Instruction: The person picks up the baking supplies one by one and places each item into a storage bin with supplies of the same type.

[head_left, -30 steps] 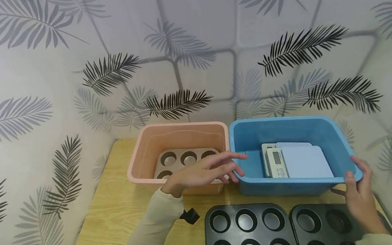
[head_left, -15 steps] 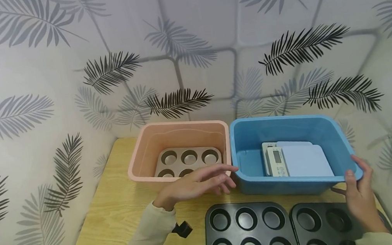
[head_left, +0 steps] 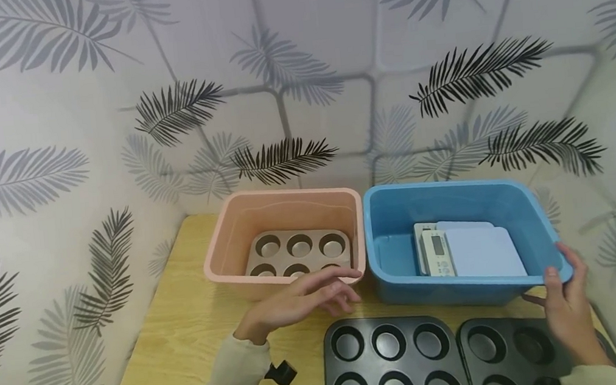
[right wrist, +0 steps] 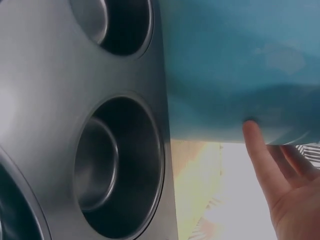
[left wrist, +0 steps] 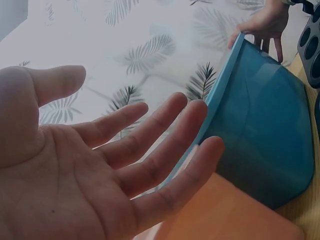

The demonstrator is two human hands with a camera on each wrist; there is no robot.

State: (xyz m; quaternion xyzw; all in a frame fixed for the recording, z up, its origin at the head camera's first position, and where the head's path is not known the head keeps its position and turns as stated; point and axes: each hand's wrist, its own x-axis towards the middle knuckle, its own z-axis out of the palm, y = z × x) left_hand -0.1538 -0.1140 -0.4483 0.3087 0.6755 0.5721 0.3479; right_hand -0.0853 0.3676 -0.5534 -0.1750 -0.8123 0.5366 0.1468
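In the head view my right hand (head_left: 568,313) holds the front right corner of a blue plastic bin (head_left: 443,292), its thumb over the rim. A fingertip (right wrist: 253,131) touches the bin's outer wall in the right wrist view. Inside lie two kitchen scales (head_left: 486,253), one partly on the other. My left hand (head_left: 295,302) is empty, fingers loosely extended, overlapping the front right rim of a pink bin (head_left: 219,277). The left wrist view shows its open palm. A light brown muffin pan (head_left: 315,238) lies in the pink bin.
Two dark muffin pans, one at left (head_left: 369,365) and one at right (head_left: 513,367), lie side by side in front of the blue bin. The wooden table (head_left: 161,334) extends to the left. A leaf-patterned curtain (head_left: 323,118) hangs close behind both bins.
My left hand has moved left and slightly down, away from the blue bin's front left corner to the pink bin's front. My right hand stays at the blue bin's corner.
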